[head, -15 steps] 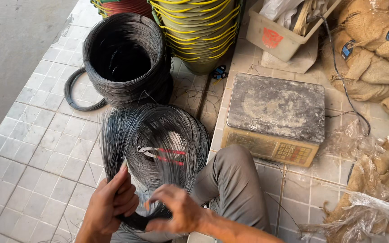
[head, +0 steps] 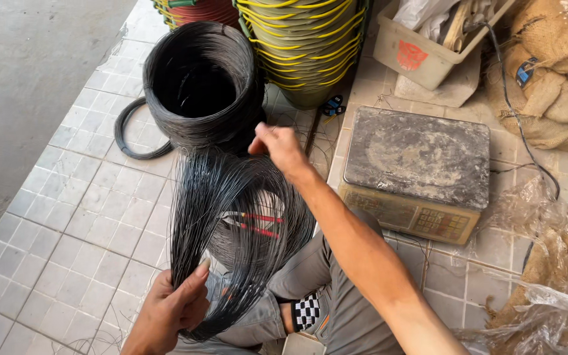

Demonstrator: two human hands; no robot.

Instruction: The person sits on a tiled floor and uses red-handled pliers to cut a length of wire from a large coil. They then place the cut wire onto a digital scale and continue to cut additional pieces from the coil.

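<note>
The left hand (head: 169,312) grips the near edge of a loose wire coil (head: 231,217), fingers (head: 189,289) wrapped around the bundled strands. The right hand (head: 283,148) reaches to the far edge of the same coil, fingers pinched narrow on strands there; exactly what they hold cannot be told. The coil stands tilted between both hands, over the person's lap. Red-handled pliers (head: 254,223) show through the coil's opening, between the hands. Just beyond the right fingers stands a thick wire roll (head: 198,85) on the tiled floor (head: 67,217). A scale (head: 419,164) sits to the right of the right fingers.
</note>
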